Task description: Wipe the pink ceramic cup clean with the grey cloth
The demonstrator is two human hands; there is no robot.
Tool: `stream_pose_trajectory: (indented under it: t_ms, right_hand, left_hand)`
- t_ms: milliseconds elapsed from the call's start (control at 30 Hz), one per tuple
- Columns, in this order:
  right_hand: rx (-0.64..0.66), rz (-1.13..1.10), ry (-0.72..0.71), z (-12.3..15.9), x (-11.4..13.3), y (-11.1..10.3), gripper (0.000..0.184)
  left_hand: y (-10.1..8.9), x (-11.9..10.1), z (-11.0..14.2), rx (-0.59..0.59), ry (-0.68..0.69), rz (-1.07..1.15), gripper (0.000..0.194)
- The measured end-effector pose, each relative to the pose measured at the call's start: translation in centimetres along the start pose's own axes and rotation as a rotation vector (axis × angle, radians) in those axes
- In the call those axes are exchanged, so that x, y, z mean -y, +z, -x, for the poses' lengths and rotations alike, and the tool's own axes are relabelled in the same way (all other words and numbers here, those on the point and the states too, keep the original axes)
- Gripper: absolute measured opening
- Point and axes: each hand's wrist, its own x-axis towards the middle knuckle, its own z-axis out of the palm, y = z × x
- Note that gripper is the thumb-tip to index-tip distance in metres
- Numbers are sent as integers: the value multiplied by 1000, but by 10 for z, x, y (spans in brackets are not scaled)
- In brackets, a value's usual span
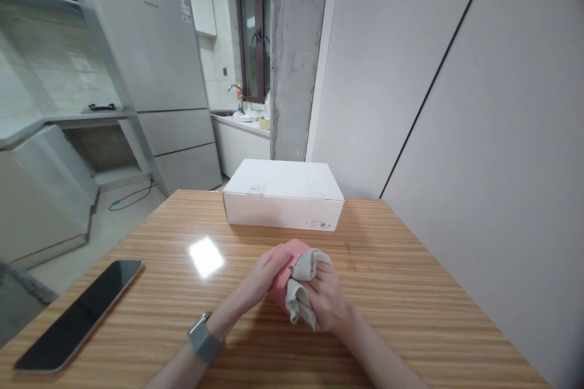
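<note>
A small pink object (288, 262) sits low over the wooden table (401, 292), in front of me. My left hand (263, 275) grips its left side with curled fingers; a grey watch is on that wrist. My right hand (329, 301) is closed on a crumpled grey cloth (302, 292), which is pressed against the pink object's right side. Most of the pink object is hidden by the hands and the cloth.
A shut white cardboard box (283, 194) stands just beyond my hands. A dark phone (79, 315) lies face up at the table's left edge. A white wall runs along the right. A fridge (157, 67), a counter and a sink are behind.
</note>
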Motion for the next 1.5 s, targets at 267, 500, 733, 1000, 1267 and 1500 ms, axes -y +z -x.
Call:
stream_pose_trajectory:
  t_ms: [267,500,733,1000,1267,1500]
  right_hand:
    - [-196,-264,682,6,-10,11,31]
    - [-150,-396,681,-2,-2,16,30]
    - [-427,-627,1148,3,-14,13,26]
    - [-957,-1108,1515,-4,-46,3,27]
    - [-141,-1437,1410,2,-26,-6,34]
    - [-15,-1169,1332,2,-27,-9,32]
  left_hand:
    - [7,18,-3,-120,-71,105,47]
    - [6,12,-4,-197,63,-7,47]
    - [-3,10,-9,-239,-74,201,50]
    - [-9,6,-13,-213,-172,590,48]
    - [-11,20,-11,-18,-277,579,56]
    - [-8,19,-7,98,-377,528,50]
